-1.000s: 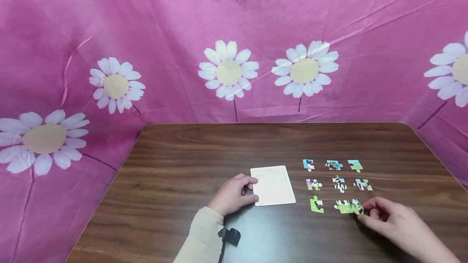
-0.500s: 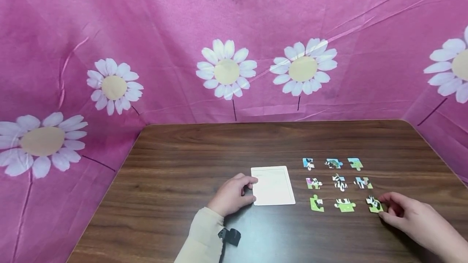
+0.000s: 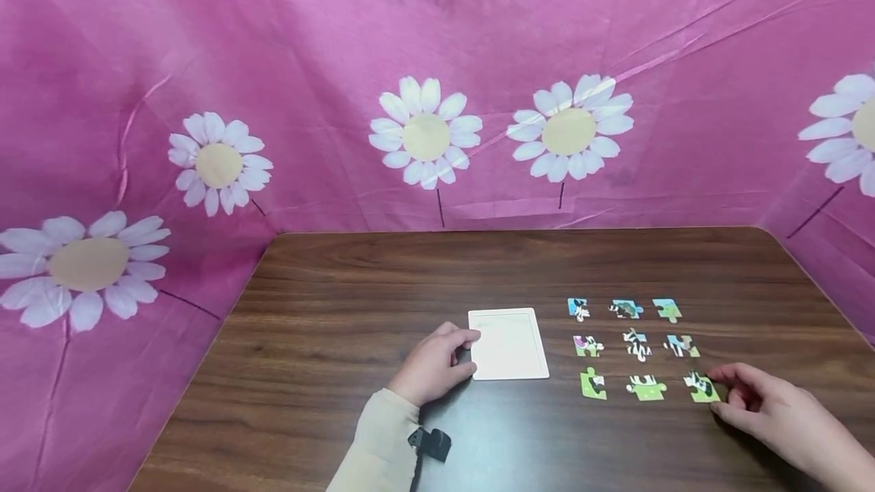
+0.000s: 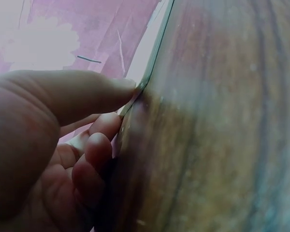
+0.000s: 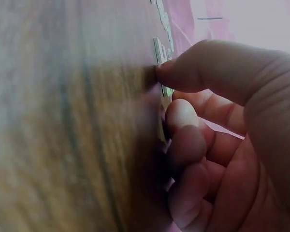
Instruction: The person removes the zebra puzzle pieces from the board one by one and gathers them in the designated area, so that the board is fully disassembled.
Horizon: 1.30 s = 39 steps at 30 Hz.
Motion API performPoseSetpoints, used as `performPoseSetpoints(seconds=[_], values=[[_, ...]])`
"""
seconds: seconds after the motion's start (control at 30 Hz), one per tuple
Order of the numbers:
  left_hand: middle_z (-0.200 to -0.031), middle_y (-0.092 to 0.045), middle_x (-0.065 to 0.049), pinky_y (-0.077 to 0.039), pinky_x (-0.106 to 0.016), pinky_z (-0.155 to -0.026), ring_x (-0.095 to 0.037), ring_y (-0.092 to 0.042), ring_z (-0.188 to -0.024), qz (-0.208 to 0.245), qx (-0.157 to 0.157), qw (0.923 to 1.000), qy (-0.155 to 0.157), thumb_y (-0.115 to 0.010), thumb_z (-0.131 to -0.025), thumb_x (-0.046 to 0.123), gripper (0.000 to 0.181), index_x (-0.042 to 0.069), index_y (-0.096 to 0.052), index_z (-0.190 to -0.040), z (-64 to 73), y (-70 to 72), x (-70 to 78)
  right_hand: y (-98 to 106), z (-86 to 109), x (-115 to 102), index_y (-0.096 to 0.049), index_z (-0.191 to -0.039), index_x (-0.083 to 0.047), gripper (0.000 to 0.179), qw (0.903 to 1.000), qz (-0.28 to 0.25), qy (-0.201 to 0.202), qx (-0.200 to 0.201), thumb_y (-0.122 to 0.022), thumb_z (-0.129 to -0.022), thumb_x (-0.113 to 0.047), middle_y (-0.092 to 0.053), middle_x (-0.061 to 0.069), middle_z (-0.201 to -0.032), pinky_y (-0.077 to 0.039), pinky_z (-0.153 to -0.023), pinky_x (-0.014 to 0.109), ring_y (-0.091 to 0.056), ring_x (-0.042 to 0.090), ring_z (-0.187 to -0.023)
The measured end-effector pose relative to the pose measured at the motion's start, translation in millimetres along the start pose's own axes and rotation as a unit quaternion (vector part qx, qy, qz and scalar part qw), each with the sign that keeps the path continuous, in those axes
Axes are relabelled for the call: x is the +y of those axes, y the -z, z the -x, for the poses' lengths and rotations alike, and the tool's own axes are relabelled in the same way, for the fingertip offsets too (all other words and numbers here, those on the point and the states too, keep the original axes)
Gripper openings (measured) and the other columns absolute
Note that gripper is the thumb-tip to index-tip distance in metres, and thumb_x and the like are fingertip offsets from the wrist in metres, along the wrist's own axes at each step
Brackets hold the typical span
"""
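A white square puzzle tray lies on the table, with no piece in it. My left hand holds it by the left edge; in the left wrist view the thumb sits against its corner, other fingers curled below. To the right, jigsaw pieces lie apart in three rows of three. At the near right of these is a green puzzle piece with black-and-white stripes. My right hand pinches its right edge between thumb and forefinger. The right wrist view shows the thumb on the edge, the remaining fingers curled.
Beside the held piece lies another green-and-white piece, and a green corner piece is farther left. A striped piece sits mid-grid. The brown wooden table meets a pink daisy-printed cloth at the back and sides.
My right hand has drawn the green striped piece rightward, away from its neighbour, and laid it at the end of the near row. My left hand stays at the tray, which has barely shifted.
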State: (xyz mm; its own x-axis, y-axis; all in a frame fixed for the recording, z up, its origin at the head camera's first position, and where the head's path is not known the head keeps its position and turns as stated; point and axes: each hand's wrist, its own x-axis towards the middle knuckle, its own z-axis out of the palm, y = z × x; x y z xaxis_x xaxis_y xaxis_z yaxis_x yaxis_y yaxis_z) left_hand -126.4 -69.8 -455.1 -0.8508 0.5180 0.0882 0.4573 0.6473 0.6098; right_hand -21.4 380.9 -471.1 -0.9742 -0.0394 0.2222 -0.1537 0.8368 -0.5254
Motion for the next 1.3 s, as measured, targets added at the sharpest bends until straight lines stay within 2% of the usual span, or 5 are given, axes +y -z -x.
performPoseSetpoints(seconds=[0.5,0.63,0.83,1.13,1.3], values=[[-0.112,-0.061,-0.002,-0.050,-0.033,-0.083,-0.013,-0.061,-0.093,-0.045,0.014,0.9988,0.015,-0.067,-0.089,0.015,0.043,0.012,-0.066,-0.133,-0.6,-3.8,-2.8,-11.8,1.0,12.7,-0.067,-0.101,-0.009,0.032,0.9946,-0.103,0.007,-0.002,-0.080,-0.075,0.004,-0.049,-0.011,-0.070,-0.030,-0.054,0.024,-0.045,0.004,-0.059],[-0.112,-0.061,-0.001,-0.050,-0.033,-0.082,-0.013,-0.061,-0.094,-0.046,0.012,0.9986,0.024,-0.067,-0.090,0.015,0.044,0.013,-0.065,-0.133,-0.8,-5.1,-2.5,-8.6,1.8,15.6,-0.068,-0.103,-0.008,0.023,0.9939,-0.109,-0.018,-0.011,-0.076,-0.083,0.000,-0.051,-0.010,-0.074,-0.031,-0.055,0.024,-0.046,0.004,-0.062],[-0.112,-0.061,-0.001,-0.050,-0.032,-0.081,-0.013,-0.062,-0.093,-0.048,0.018,0.9985,0.018,-0.067,-0.089,0.016,0.043,0.015,-0.066,-0.132,-2.4,-8.0,-0.4,0.8,3.1,19.5,-0.066,-0.109,-0.008,0.011,0.9857,-0.135,-0.091,-0.045,-0.063,-0.098,-0.010,-0.058,-0.006,-0.074,-0.039,-0.047,0.029,-0.049,0.011,-0.057],[-0.110,-0.061,0.000,-0.049,-0.032,-0.077,-0.012,-0.061,-0.090,-0.044,0.022,0.9986,0.021,-0.067,-0.087,0.016,0.043,0.015,-0.067,-0.130,-2.5,-9.7,2.2,1.3,5.2,24.8,-0.067,-0.107,-0.016,0.011,0.9823,-0.151,-0.105,-0.034,-0.061,-0.099,-0.010,-0.054,-0.003,-0.068,-0.039,-0.046,0.031,-0.049,0.014,-0.055],[-0.107,-0.061,0.001,-0.048,-0.029,-0.073,-0.010,-0.057,-0.082,-0.005,0.063,0.9977,0.026,-0.067,-0.085,0.013,0.041,0.013,-0.070,-0.125,-3.7,-12.1,-2.9,1.2,3.5,23.5,-0.068,-0.106,-0.014,0.009,0.9804,-0.150,-0.124,-0.030,-0.061,-0.100,-0.015,-0.054,-0.004,-0.069,-0.039,-0.048,0.031,-0.050,0.013,-0.057]])
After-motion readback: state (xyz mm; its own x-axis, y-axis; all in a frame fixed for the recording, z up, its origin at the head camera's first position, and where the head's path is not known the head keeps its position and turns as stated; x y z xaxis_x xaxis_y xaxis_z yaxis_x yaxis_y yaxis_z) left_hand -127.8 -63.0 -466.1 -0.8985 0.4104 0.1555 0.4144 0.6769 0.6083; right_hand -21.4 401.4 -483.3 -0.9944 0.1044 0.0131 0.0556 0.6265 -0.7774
